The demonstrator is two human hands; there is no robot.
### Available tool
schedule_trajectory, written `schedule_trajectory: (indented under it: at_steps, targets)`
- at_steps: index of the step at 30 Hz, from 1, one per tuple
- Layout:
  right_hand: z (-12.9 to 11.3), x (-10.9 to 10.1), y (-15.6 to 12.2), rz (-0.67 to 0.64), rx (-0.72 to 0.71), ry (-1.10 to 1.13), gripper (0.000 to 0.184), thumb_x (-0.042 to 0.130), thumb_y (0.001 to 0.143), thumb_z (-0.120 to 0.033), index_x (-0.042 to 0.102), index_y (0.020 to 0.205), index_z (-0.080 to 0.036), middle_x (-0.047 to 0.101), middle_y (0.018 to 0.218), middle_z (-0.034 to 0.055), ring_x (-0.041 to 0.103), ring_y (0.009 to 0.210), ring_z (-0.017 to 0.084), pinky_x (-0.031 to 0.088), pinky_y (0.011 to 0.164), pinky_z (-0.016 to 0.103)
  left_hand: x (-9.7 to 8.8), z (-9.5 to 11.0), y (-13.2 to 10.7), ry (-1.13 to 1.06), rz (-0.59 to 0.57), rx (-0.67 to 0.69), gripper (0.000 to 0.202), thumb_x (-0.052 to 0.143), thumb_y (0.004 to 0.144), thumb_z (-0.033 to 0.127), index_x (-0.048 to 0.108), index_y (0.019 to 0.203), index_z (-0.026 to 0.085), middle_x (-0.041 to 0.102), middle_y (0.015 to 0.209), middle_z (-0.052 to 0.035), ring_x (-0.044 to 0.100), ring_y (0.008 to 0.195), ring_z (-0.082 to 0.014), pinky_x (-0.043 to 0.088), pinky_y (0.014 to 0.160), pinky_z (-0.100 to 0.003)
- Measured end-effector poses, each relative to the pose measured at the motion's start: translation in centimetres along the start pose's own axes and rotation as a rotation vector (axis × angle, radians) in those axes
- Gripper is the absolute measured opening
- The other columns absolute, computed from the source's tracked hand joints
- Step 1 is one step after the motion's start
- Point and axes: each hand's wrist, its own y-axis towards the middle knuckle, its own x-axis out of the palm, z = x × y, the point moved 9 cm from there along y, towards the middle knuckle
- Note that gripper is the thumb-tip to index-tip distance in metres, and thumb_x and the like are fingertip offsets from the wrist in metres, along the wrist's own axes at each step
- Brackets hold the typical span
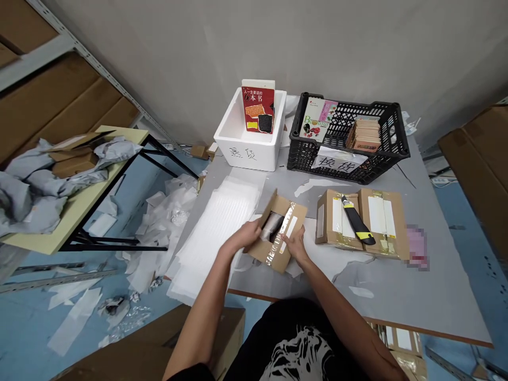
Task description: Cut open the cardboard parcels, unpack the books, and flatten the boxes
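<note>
A: What are the hands holding at the lower centre of the frame?

B: The left hand (246, 236) and right hand (296, 245) are both gripping a small brown cardboard box (282, 241) with clear tape. It is sitting tilted on the grey worktop (397, 286) with its flap standing open. The left fingers (254, 229) are curling round its left edge, and the right ones are closing on its lower right side.

A: Anything inside?

B: A grey wrapped item (272, 224) is showing in the opening.

A: And beyond?

B: Left of the box, white foam sheets (222, 219) are lying stacked. To its right, a black-and-yellow utility knife (358, 221) is resting on two taped cardboard boxes (379, 225). Further up, a white foam bin (248, 143) is holding a red book (257, 108), beside a black plastic crate (391, 140).
</note>
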Motion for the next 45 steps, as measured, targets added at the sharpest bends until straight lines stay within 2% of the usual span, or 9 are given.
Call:
schedule_trajectory:
  at_steps: [6,10,16,23,26,28,34,39,45]
  targets:
    - [-0.9,0.0,-0.5,0.032,0.162,-0.263,0.110,0.068,0.060,-0.053,0.009,0.144,-0.012,0.036,0.138,0.0215,0.034,0.131,0.036,0.036,0.103,0.048,-1.7,-2.7,-0.4,-0.197,0.104,-0.029,0.039,0.030,0.088,0.040,0.059,0.099,0.016,0.068,0.102,-0.0103,0.062,0.093,-0.0249,0.049,0.080,-0.035]
    - [-4.8,0.6,-1.0,0.147,0.066,-0.433,0.125,0.074,0.055,-0.051,0.003,0.148,-0.008,0.026,0.142,0.0275,0.026,0.130,0.046,0.038,0.096,0.055,-1.7,-1.8,-0.9,-0.147,0.204,-0.059,0.034,0.030,0.089,0.032,0.059,0.092,0.017,0.069,0.093,-0.0118,0.063,0.088,-0.0260,0.048,0.078,-0.037]
    - [-6.8,1.0,-0.4,0.065,-0.008,-0.461,0.097,0.058,0.067,-0.031,0.012,0.147,-0.001,0.029,0.144,0.0269,0.029,0.133,0.040,0.035,0.102,0.050,-1.5,-2.8,-1.7,-0.233,0.303,-0.118,0.030,0.032,0.089,0.032,0.059,0.090,0.018,0.070,0.092,-0.0087,0.064,0.087,-0.0236,0.049,0.077,-0.035]
    - [-5.9,-2.4,0.9,-0.173,-0.013,-0.043,0.050,0.037,0.083,-0.048,0.062,0.113,-0.017,0.070,0.103,0.0100,0.063,0.101,0.028,0.050,0.085,0.041,-1.1,-7.0,-2.5,-0.250,0.387,-0.219,0.033,0.031,0.091,0.030,0.053,0.112,0.016,0.068,0.107,-0.0134,0.063,0.101,-0.0259,0.050,0.082,-0.040]
    - [-5.3,-3.6,0.9,-0.160,-0.012,0.003,0.051,0.042,0.082,-0.052,0.062,0.111,-0.016,0.072,0.100,0.0108,0.065,0.097,0.028,0.051,0.080,0.040,-2.1,-5.9,-2.8,-0.075,0.539,-0.216,0.047,0.035,0.088,0.020,0.039,0.133,0.009,0.052,0.132,-0.0220,0.048,0.126,-0.0316,0.042,0.096,-0.051]
    - [-5.2,-4.0,1.0,-0.111,-0.019,-0.077,0.048,0.042,0.083,-0.051,0.062,0.108,-0.016,0.071,0.103,0.0109,0.064,0.097,0.027,0.051,0.080,0.039,-3.2,-2.7,-2.1,0.172,0.621,-0.108,0.054,0.032,0.084,0.009,0.036,0.138,0.009,0.035,0.147,-0.0221,0.027,0.139,-0.0324,0.027,0.106,-0.059]
    - [-5.6,-4.6,1.4,-0.023,-0.033,-0.288,0.034,0.045,0.084,-0.039,0.065,0.100,-0.016,0.071,0.102,0.0117,0.064,0.097,0.026,0.047,0.084,0.037,-3.1,5.7,4.7,0.509,0.390,0.218,0.058,0.038,0.081,0.005,0.043,0.138,0.016,0.037,0.148,-0.0155,0.023,0.141,-0.0293,0.010,0.114,-0.059]
    - [-6.2,-5.2,0.7,0.016,-0.060,-0.379,0.028,0.048,0.086,-0.032,0.064,0.103,-0.015,0.069,0.105,0.0137,0.062,0.101,0.027,0.045,0.085,0.036,-4.1,6.3,8.1,0.572,0.270,0.164,0.056,0.053,0.078,0.015,0.049,0.134,0.013,0.053,0.133,-0.0213,0.026,0.138,-0.0378,-0.004,0.108,-0.068]
    - [-5.7,-5.7,-0.2,0.074,-0.036,-0.607,0.037,0.044,0.091,-0.032,0.055,0.119,-0.012,0.069,0.104,0.0157,0.065,0.097,0.027,0.046,0.079,0.032,-4.8,4.9,10.6,0.678,-0.062,0.128,0.051,0.059,0.073,0.024,0.058,0.122,0.008,0.065,0.114,-0.0226,0.059,0.108,-0.0349,0.024,0.106,-0.056]
